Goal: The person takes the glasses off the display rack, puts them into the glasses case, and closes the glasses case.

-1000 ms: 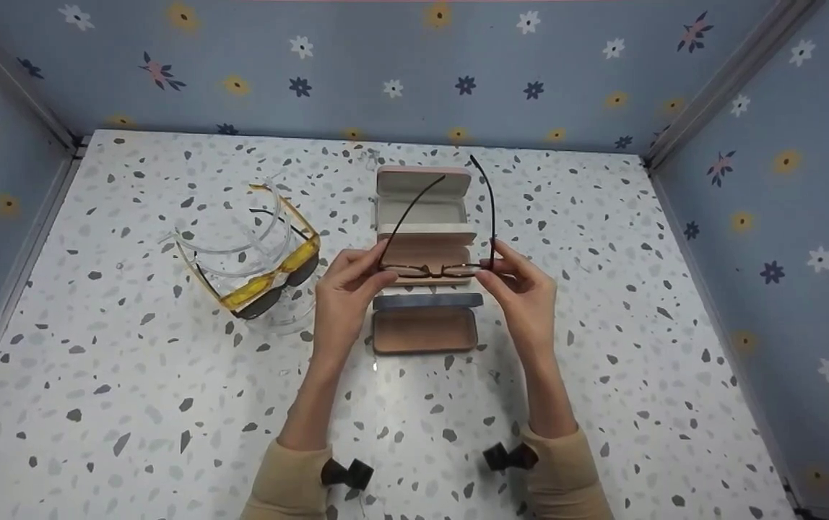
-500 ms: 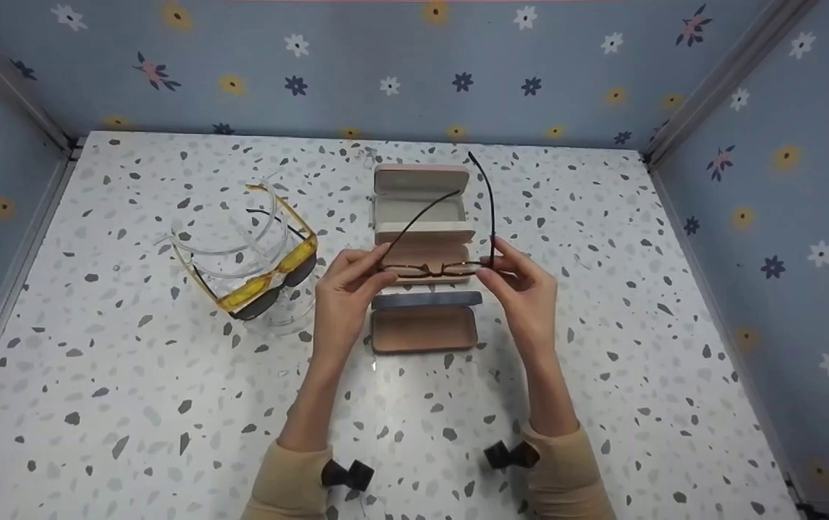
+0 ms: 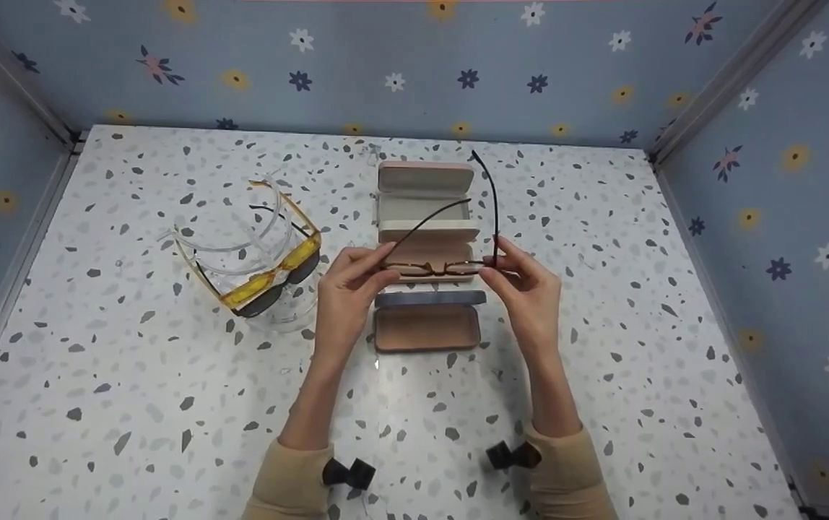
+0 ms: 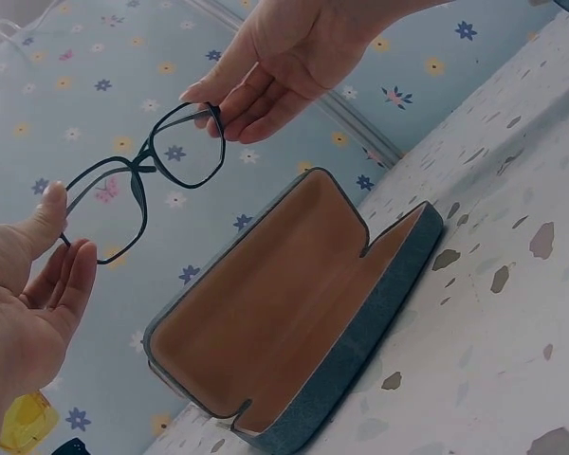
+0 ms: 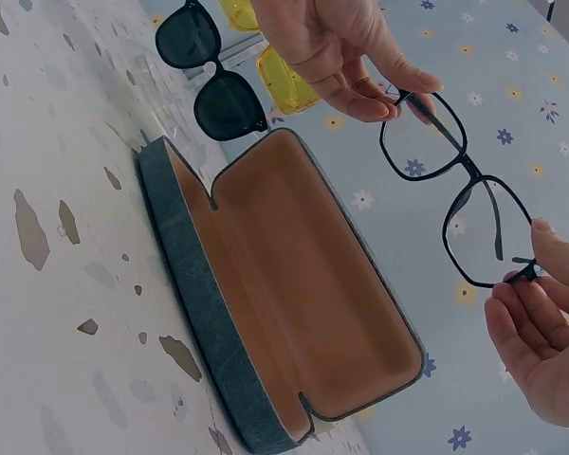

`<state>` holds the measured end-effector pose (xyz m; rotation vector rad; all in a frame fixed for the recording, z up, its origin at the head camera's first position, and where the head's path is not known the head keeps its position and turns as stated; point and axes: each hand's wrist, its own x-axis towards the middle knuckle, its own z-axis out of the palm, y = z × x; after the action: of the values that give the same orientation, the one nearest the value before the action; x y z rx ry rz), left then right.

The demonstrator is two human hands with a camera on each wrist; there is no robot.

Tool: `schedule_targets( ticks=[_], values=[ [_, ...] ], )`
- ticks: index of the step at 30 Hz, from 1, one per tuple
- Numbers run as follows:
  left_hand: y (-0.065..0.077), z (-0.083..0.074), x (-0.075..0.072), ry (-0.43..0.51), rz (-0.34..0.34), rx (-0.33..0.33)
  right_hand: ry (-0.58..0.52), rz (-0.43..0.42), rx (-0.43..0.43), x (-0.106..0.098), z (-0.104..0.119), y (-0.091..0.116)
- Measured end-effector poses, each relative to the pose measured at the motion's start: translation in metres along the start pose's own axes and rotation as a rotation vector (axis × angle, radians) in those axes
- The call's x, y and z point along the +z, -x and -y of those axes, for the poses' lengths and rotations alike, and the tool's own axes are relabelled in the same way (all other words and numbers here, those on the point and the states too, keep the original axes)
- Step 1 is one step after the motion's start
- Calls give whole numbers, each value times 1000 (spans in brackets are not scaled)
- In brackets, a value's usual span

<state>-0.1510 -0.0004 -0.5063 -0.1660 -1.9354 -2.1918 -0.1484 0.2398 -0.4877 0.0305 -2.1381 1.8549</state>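
A pair of dark-framed eyeglasses (image 3: 437,270) is held up between both hands with its arms pointing away. At one end of the front my left hand (image 3: 346,296) pinches the frame between thumb and fingers. The other end is pinched by my right hand (image 3: 530,300), close to the hinge. The left arm of the glasses slants inward; the right one stands nearly straight out. Below and nearer lies a blue-grey glasses case (image 3: 427,328), lid up, its brown lining bare. Behind it, partly covered by the glasses in the head view, is a second open case (image 3: 414,253).
A third open case (image 3: 425,179), pale inside, stands at the back of the row. To the left are yellow-framed glasses (image 3: 248,291), dark sunglasses (image 3: 263,302) and clear curved plastic pieces (image 3: 219,250). Flowered panels (image 3: 414,58) enclose the speckled table (image 3: 169,448).
The left arm of the eyeglasses has swung inward, its tip moving right and nearer. Both hands keep their pinch in nearly the same place. The cases and other glasses stay put.
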Motion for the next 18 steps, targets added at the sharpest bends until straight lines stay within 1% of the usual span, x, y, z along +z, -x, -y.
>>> schedule_targets(
  ticks=[6, 13, 18],
  values=[
    [1, 1, -1, 17, 27, 10, -7, 1, 8, 0, 0, 1],
    [1, 1, -1, -9, 18, 3, -16, 10, 3, -1, -1, -1],
    [0, 1, 0, -17, 17, 12, -32, 8, -8, 0, 0, -1]
  ],
)
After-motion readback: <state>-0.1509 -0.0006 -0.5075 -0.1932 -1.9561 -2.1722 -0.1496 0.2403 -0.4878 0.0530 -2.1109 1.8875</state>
